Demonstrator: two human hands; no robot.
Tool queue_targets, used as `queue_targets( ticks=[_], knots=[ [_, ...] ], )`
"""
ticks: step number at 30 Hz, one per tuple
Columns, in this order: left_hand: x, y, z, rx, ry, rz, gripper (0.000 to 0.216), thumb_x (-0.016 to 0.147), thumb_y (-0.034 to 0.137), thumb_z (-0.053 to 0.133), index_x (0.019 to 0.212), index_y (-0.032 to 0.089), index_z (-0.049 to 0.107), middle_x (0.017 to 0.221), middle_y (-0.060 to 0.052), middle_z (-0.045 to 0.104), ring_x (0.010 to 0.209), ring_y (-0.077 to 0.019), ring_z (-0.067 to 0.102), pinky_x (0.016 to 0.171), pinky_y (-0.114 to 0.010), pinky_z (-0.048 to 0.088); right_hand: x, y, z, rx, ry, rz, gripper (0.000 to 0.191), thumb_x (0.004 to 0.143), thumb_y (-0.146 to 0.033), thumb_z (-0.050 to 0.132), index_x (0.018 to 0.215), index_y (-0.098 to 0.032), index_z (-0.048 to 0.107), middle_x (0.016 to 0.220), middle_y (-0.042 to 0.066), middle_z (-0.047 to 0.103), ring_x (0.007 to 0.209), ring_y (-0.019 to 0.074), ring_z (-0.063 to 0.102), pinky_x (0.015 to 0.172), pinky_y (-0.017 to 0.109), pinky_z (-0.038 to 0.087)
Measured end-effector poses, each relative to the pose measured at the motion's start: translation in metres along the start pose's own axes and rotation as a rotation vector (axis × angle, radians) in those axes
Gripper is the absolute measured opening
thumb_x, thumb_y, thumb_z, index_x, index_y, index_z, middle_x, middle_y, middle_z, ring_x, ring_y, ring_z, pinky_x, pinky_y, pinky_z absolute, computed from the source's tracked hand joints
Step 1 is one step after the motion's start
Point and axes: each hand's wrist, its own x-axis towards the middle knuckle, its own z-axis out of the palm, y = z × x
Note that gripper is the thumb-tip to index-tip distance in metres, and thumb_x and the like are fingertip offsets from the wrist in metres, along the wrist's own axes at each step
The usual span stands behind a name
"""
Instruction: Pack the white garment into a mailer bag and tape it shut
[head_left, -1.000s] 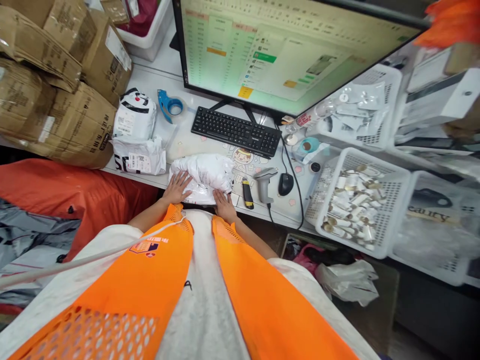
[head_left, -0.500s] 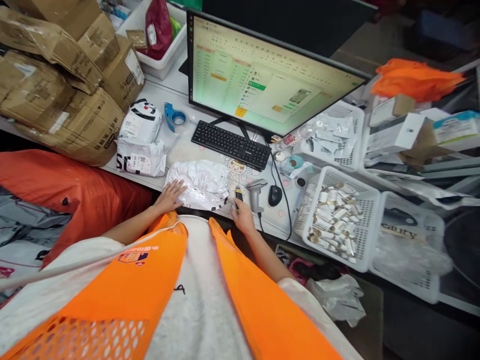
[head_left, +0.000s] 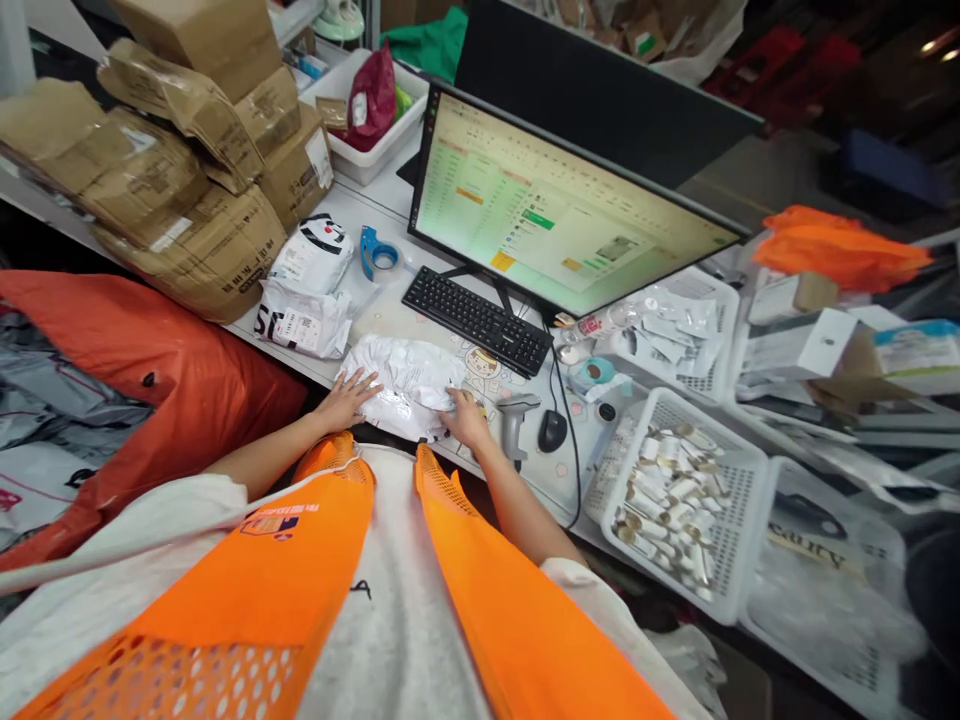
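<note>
A crumpled white plastic mailing bag (head_left: 405,380) lies at the front edge of the desk, plump, with something inside that I cannot see. On its left end rests my left hand (head_left: 349,400), fingers spread flat. My right hand (head_left: 466,420) is at the bag's right end, thumb and fingers closed on the plastic there. Just beyond that hand, a yellow and black utility knife (head_left: 481,408) is mostly hidden. A grey barcode scanner (head_left: 514,422) stands to the right of it.
Behind the bag are a keyboard (head_left: 477,318) and a monitor (head_left: 570,210). A mouse (head_left: 552,430) and a basket of small white rolls (head_left: 731,500) are at right. Packed parcels (head_left: 304,318), a blue tape dispenser (head_left: 377,255) and cardboard boxes (head_left: 202,250) are at left.
My right hand has moved left from the utility knife to the bag's right end and taken hold of the plastic. My left hand stays on the bag. The view has tilted up slightly.
</note>
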Motion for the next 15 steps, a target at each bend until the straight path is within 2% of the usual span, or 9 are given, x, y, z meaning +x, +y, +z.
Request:
queue_targets(
  ticks=[3,5,7,10,15],
  knots=[
    [0.000,0.000,-0.017,-0.118,0.048,-0.010,0.071,0.087,0.032,0.070,0.154,0.021,0.050,0.169,-0.012,0.035,0.159,-0.0352,0.025,0.129,-0.059,0.019,0.034,-0.008,-0.034,-0.029,-0.025,-0.044,0.044,0.090,-0.034,0.069,0.128,-0.012,0.069,0.125,0.019,0.071,0.118,0.0313,0.067,0.105,0.040,0.050],
    [-0.002,-0.002,-0.027,-0.212,0.136,-0.038,0.056,0.091,0.035,0.066,0.144,0.017,0.060,0.164,-0.015,0.044,0.155,-0.0327,0.036,0.128,-0.055,0.027,0.073,-0.032,-0.054,-0.029,0.009,-0.086,0.042,0.097,-0.036,0.061,0.130,-0.011,0.067,0.130,0.019,0.069,0.122,0.0292,0.065,0.108,0.038,0.047],
    [-0.005,-0.005,-0.036,-0.318,0.241,-0.089,0.045,0.093,0.036,0.062,0.133,0.014,0.067,0.155,-0.017,0.055,0.147,-0.0307,0.047,0.125,-0.051,0.035,0.121,-0.068,-0.066,-0.013,0.043,-0.135,0.044,0.101,-0.035,0.054,0.138,-0.012,0.061,0.139,0.016,0.066,0.128,0.0256,0.062,0.112,0.034,0.044],
    [-0.016,-0.013,-0.049,-0.486,0.382,-0.191,0.039,0.095,0.037,0.058,0.123,0.013,0.071,0.139,-0.017,0.067,0.133,-0.0282,0.061,0.119,-0.048,0.044,0.196,-0.134,-0.069,0.009,0.048,-0.148,0.048,0.103,-0.035,0.052,0.144,-0.011,0.057,0.143,0.016,0.064,0.133,0.0248,0.059,0.113,0.032,0.041],
    [-0.045,-0.035,-0.078,-0.688,0.531,-0.393,0.036,0.097,0.041,0.055,0.117,0.016,0.073,0.121,-0.012,0.076,0.114,-0.0242,0.072,0.103,-0.041,0.057,0.294,-0.224,-0.049,0.002,-0.007,-0.028,0.053,0.101,-0.035,0.055,0.141,-0.001,0.056,0.144,0.024,0.060,0.135,0.0284,0.057,0.114,0.034,0.038]
  ],
)
